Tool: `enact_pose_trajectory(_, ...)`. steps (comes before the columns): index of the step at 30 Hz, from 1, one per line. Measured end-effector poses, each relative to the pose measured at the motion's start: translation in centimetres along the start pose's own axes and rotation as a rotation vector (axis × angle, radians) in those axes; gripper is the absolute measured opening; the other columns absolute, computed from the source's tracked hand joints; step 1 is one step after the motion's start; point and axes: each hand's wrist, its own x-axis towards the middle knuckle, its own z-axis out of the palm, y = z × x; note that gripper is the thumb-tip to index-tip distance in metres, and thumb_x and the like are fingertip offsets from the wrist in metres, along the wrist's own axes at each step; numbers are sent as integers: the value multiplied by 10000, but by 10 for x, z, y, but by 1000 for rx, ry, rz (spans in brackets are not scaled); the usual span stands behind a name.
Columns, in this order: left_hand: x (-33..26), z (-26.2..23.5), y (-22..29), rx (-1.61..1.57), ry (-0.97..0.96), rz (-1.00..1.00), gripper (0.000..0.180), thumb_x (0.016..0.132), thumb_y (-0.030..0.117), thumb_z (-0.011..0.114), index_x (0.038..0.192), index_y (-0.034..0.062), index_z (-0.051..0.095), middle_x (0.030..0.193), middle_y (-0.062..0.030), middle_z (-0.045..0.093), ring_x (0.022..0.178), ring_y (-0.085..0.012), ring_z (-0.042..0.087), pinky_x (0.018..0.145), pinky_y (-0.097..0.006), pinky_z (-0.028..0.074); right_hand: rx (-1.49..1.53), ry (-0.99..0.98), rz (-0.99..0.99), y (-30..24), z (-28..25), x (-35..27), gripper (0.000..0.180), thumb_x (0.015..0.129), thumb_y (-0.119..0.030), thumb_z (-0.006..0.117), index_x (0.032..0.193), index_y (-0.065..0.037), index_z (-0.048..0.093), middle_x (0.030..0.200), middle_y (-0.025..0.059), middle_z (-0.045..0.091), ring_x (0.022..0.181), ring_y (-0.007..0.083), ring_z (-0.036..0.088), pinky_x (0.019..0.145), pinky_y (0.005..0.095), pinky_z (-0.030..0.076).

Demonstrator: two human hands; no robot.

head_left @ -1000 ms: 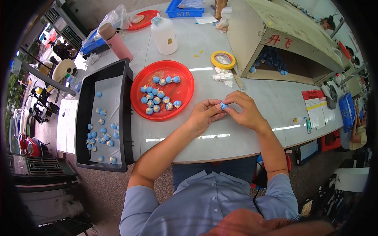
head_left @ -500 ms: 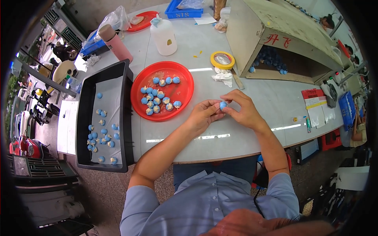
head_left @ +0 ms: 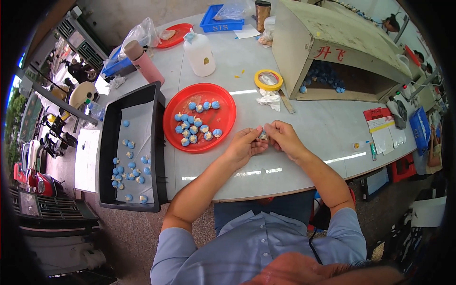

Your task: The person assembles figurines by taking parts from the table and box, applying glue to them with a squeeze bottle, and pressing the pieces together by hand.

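Between my two hands is a small blue ball-shaped piece [head_left: 263, 136], its cream-coloured side showing. My left hand [head_left: 243, 146] pinches it with thumb and fingers, and my right hand [head_left: 287, 138] grips it from the other side; the fingers partly hide it. Left of my hands lies a round red tray [head_left: 222, 95] bearing several similar blue pieces with cream bits. Further left stands a black rectangular bin [head_left: 158, 142] with several more of these blue pieces scattered on its lining.
Beyond the red tray stand a white jug [head_left: 200, 56] and a pink bottle [head_left: 144, 63]. A yellow tape roll [head_left: 268, 80] lies near crumpled tissue [head_left: 270, 100]. At right, a wooden box [head_left: 295, 54] holds a blue heap. A blue tray [head_left: 221, 23] sits at the back.
The small piece has been turned between my fingers: its blue side faced up before, its cream side now. My hands have shifted slightly, and the whole view has moved a little.
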Motion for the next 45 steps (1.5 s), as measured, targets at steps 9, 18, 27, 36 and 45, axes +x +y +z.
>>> enact_pose_trajectory(9, 1, 5, -2, 116, 53, 45, 201, 967, 267, 571, 900, 80, 542, 837, -82, 659, 699, -137, 641, 623, -229, 525, 123, -86, 214, 6, -1, 5, 344, 991, -353, 497, 814, -69, 575, 614, -18, 483, 488, 50, 382, 424, 224, 293)
enact_pose_trajectory(18, 1, 5, -6, 137, 44, 105, 221, 955, 270, 593, 902, 59, 554, 840, -90, 662, 689, -134, 635, 635, -230, 520, 165, -23, 96, 10, 6, 1, 300, 1003, -233, 491, 747, -77, 496, 702, -44, 434, 650, 43, 376, 561, 236, 355)
enact_pose_trajectory(27, 1, 5, -9, 113, 30, 116, 211, 955, 249, 595, 914, 45, 558, 848, -110, 661, 691, -147, 652, 625, -231, 530, 169, -8, 100, 4, 7, -4, 286, 1005, -233, 492, 768, -73, 508, 704, -30, 454, 650, 56, 422, 581, 231, 391)
enact_pose_trajectory(36, -1, 9, -6, 135, 48, 123, 213, 951, 250, 600, 902, 48, 555, 844, -117, 663, 693, -151, 657, 621, -230, 527, 129, 3, 46, 12, 7, -1, 277, 1008, -244, 481, 760, -120, 493, 692, -61, 435, 583, 28, 369, 509, 196, 317)
enact_pose_trajectory(45, 1, 4, -7, 138, 53, 111, 227, 956, 262, 591, 927, 40, 561, 858, -112, 664, 698, -148, 650, 636, -237, 529, 141, 21, 24, 9, 13, -3, 291, 1011, -257, 483, 758, -114, 493, 686, -62, 439, 593, 26, 368, 509, 198, 320)
